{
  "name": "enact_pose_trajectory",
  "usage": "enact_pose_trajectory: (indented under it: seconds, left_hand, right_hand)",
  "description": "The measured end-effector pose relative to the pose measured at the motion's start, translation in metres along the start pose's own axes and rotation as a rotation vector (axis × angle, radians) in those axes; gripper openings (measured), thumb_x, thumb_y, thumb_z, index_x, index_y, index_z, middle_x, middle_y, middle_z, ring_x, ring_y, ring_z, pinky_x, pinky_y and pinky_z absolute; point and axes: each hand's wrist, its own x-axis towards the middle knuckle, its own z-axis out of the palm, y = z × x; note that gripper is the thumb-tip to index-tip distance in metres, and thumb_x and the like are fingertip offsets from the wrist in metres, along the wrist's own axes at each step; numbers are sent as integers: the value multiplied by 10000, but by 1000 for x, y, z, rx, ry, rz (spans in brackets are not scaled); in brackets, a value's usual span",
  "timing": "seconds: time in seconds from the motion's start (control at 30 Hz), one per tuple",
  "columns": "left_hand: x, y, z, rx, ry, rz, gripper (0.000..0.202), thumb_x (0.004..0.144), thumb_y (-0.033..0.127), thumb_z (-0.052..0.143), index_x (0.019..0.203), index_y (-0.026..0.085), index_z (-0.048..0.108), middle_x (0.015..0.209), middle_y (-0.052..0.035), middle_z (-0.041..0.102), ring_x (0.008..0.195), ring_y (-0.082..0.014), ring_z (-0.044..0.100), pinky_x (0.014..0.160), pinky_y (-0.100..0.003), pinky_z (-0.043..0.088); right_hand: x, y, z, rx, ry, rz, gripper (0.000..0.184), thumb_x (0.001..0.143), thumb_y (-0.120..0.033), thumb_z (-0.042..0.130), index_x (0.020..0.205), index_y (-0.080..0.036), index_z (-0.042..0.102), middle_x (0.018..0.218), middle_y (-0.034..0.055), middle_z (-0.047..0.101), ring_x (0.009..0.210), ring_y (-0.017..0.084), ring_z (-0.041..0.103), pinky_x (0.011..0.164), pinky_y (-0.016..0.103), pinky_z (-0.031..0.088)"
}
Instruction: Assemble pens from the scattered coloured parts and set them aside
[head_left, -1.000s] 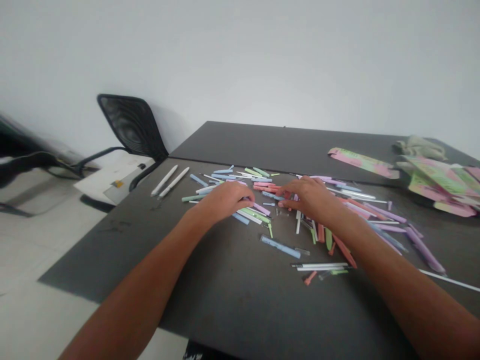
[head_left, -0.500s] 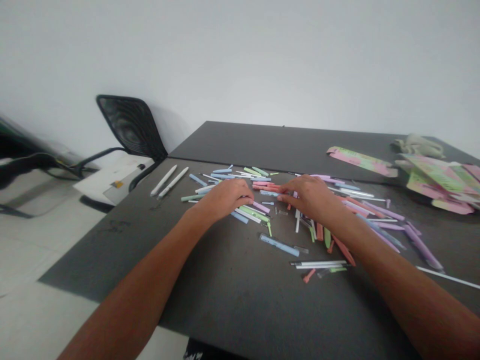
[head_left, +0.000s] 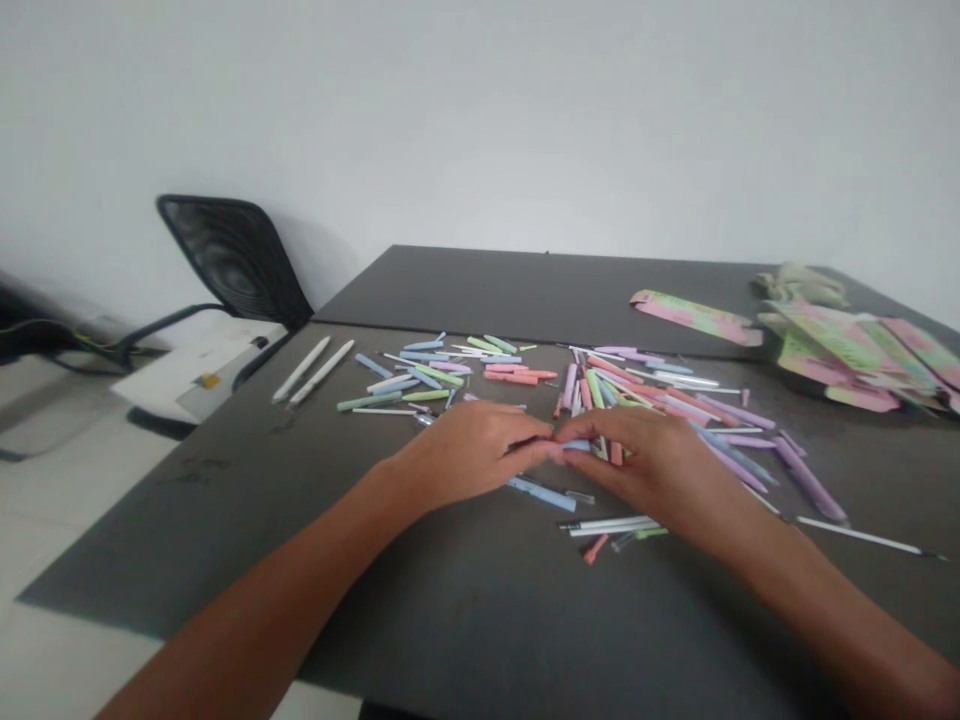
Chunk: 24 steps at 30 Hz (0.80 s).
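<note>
Both my hands meet over the middle of a dark table (head_left: 465, 600). My left hand (head_left: 469, 450) has its fingers curled and pinched toward the right hand. My right hand (head_left: 645, 460) pinches a small light-blue pen part (head_left: 576, 445) at the fingertips where the two hands touch. Behind and around them lies a scatter of pastel pen parts (head_left: 600, 385) in blue, green, pink, purple and coral. A blue pen barrel (head_left: 541, 493) lies just under the hands, and thin white refills (head_left: 611, 524) lie nearer me.
Two white pens (head_left: 311, 370) lie apart at the table's left. Pink and green paper packets (head_left: 840, 350) are piled at the far right. A black mesh chair (head_left: 225, 255) stands beyond the left edge, over a pale floor.
Both hands have drawn back from the pile toward me and come together, fingertips touching. The right hand now pinches a small blue part. The camera has shifted slightly right.
</note>
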Motion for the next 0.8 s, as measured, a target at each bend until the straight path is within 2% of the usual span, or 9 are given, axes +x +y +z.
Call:
enact_pose_trajectory:
  seconds: [0.1,0.2,0.27,0.33,0.4,0.53,0.6,0.7,0.8]
  left_hand:
    - [0,-3,1,-11,-24,2,241,1081,343,643,1122,192,826,1083,-44,863,980,-218,807,879,-309,551]
    - [0,-8,0,-9,-15,-13,219,1069,354,664,1090,210,828,1051,-18,868,938,-186,807,845,-275,548]
    - [-1,-15,-1,14,0,-36,209,1059,355,677,1066,209,826,1023,-23,865,916,-196,800,828,-291,547]
    - [-2,-24,-2,47,3,-59,198,1042,356,696,1045,205,824,997,-36,859,902,-219,791,815,-320,547]
    - [-4,-34,-3,77,-3,-71,195,1026,360,711,1040,201,823,999,-50,856,912,-238,787,816,-340,550]
    - [-8,-46,-3,124,-25,-54,191,1034,338,696,1083,199,818,1068,-69,850,983,-259,784,865,-365,554]
    - [-8,-47,-2,141,-32,-33,203,1044,329,682,1101,189,817,1082,-83,845,998,-266,780,881,-377,551]
    - [-8,-45,1,153,-30,2,216,1053,334,671,1091,182,820,1059,-96,841,991,-268,770,898,-390,540]
    - [-5,-42,3,156,-17,32,206,1044,351,691,1068,193,821,1033,-84,833,999,-265,749,962,-416,514]
  right_hand:
    - [-3,3,1,95,14,25,81,980,-302,761,1059,-293,751,998,-32,831,858,186,764,727,284,525]
    - [-2,17,-7,173,27,60,226,936,-434,801,1100,-287,747,1080,-7,832,841,191,769,715,290,565]
    - [0,34,-16,76,115,105,318,958,-535,738,1130,-269,763,1140,41,834,923,227,783,743,314,590]
    - [2,53,-24,-98,190,198,336,1054,-494,578,1113,-243,794,1098,76,846,953,241,788,794,339,587]
    - [5,70,-28,-187,162,227,300,1029,-417,596,1034,-237,836,1037,89,857,941,276,786,827,388,566]
    - [17,89,-26,-324,7,234,165,892,-344,732,955,-316,881,985,44,873,941,318,777,860,435,527]
    - [24,92,-24,-369,-36,244,184,912,-381,716,975,-340,885,1008,31,875,950,314,774,860,429,517]
    - [30,95,-21,-419,-46,285,273,974,-440,643,1048,-333,884,1011,57,872,967,325,770,844,430,511]
    - [27,96,-23,-429,-40,317,273,979,-410,637,1055,-320,884,1017,64,867,969,317,771,819,406,510]
